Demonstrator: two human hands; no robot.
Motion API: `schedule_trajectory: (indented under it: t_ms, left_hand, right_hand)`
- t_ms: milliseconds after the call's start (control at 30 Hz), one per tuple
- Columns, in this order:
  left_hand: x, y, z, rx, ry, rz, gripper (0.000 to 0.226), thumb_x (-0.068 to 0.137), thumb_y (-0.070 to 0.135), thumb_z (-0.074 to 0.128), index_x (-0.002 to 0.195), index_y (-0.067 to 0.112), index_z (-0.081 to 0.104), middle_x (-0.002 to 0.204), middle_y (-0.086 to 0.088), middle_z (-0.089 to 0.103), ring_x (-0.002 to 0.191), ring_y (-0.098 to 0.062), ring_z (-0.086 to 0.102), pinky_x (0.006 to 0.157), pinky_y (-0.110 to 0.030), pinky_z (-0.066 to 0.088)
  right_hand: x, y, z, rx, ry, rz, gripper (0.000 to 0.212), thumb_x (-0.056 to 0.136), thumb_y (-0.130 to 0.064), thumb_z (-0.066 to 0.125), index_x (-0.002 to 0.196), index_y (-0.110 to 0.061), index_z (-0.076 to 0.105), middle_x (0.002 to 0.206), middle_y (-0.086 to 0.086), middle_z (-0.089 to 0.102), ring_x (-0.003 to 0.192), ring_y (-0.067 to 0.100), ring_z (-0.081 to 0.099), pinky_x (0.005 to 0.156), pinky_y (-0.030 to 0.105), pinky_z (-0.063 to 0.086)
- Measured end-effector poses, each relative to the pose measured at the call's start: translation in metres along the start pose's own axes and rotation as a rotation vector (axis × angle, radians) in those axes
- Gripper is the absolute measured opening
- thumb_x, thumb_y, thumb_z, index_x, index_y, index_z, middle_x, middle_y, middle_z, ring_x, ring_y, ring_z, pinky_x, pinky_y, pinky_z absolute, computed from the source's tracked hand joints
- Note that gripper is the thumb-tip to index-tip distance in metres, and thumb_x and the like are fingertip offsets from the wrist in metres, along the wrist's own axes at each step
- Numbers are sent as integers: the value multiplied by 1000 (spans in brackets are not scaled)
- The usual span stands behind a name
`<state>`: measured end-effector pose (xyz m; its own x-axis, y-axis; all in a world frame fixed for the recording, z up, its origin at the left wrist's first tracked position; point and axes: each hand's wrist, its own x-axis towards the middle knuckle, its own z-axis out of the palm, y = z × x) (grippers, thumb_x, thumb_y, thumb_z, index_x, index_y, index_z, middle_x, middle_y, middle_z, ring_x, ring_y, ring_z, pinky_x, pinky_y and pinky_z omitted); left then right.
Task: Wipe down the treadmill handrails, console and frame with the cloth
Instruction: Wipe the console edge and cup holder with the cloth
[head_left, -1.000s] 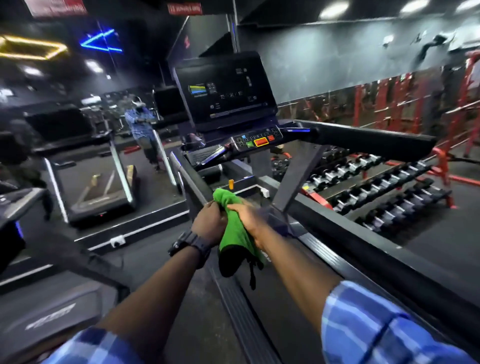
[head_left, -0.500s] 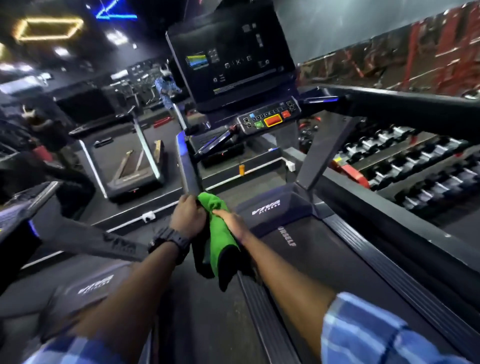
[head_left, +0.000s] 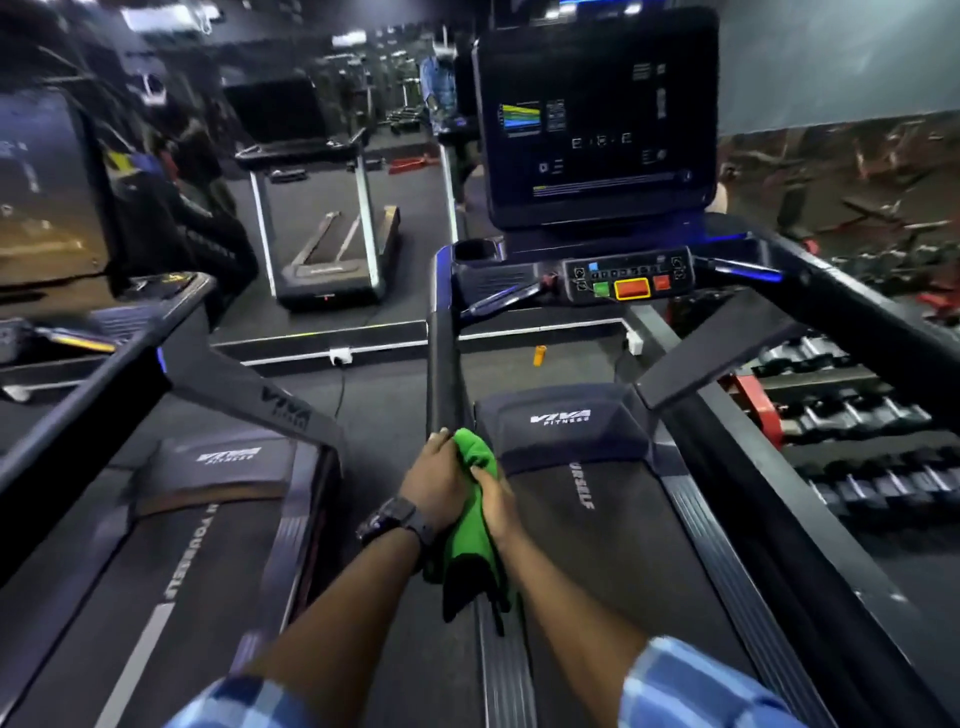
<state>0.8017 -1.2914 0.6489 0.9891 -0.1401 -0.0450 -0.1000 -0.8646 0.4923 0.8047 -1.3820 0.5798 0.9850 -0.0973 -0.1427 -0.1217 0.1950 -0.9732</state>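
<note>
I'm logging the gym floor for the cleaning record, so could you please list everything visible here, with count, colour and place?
Treadmill handrail: one, black, running from the console down to the hands.
Console screen: one, dark with lit graphics, top centre.
Control panel: one, black with green, orange and red buttons, below the screen.
Treadmill belt: one, black, white lettering, centre.
Neighbouring treadmill: one, black, left.
Far treadmill: one, black and silver, beyond.
Dumbbells: many, black and silver, racked at right.
Cloth: one, green, held between both hands at the handrail's near end.
Wristwatch: one, black, left wrist.
Left hand: holds the cloth.
Right hand: holds the cloth.
</note>
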Motion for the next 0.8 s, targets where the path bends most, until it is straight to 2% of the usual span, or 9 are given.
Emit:
schedule_trajectory:
  t_ms: [67,133,267,400,500,567,667,733,800]
  left_hand:
    - [-4,4,4,16,-20,14,61,86,20,21,140,-7,31,153,-24,22,144,-33,16,119,-35,10]
    - [-9,7,6,38,-16,46,72,80,25,13,138,-15,27,149,-32,23,143,-39,16,118,-36,3]
    - [-8,11,10,33,64,23,70,78,25,21,134,-14,37,144,-32,34,139,-40,29,118,-37,13]
    - [8,17,1,-33,161,-115,42,90,10,45,130,-2,47,140,-18,45,129,-29,44,105,-28,29]
    - [24,14,7,7,136,-151,54,91,26,30,135,-2,42,145,-20,39,135,-30,37,112,-28,24]
    - [31,11,17,47,124,-146,66,89,34,19,137,-5,38,147,-23,34,140,-33,29,117,-30,16]
    - [37,16,28,98,152,-164,75,87,44,10,141,-3,32,152,-19,26,144,-31,18,119,-38,14]
    - [39,19,29,100,176,-177,78,86,48,9,142,0,33,153,-14,27,145,-27,17,119,-35,13]
    - [45,23,24,57,206,-226,78,86,52,10,141,4,37,152,-11,32,144,-21,22,116,-22,9]
  right_hand:
    - [1,2,-3,10,-3,45,28,96,1,42,113,-11,60,133,11,54,105,17,59,106,30,41]
    - [-8,6,-2,25,17,96,34,98,2,35,123,-4,57,134,12,52,92,9,65,91,22,48]
    - [-30,7,-6,247,-31,299,25,90,-17,51,105,-11,71,117,22,67,97,29,67,87,41,52]
    - [24,-10,1,146,-64,176,31,93,-7,51,122,-8,63,120,10,64,105,20,62,82,17,48]
    - [69,-4,4,183,-106,252,29,96,-5,50,124,-2,58,123,17,62,105,25,60,73,10,46]
    - [69,6,4,228,-88,324,32,93,-19,60,122,-6,58,128,20,60,109,27,60,86,20,47]
    - [21,24,-11,212,-165,382,67,80,-63,63,131,-21,54,132,2,60,120,20,56,106,43,43]
    - [-3,8,-20,137,-156,367,57,85,-60,54,129,-23,58,125,-3,63,115,16,59,103,46,46]
    - [19,-6,-13,148,-102,256,37,92,-36,56,126,-23,62,124,-4,65,114,13,61,103,40,46]
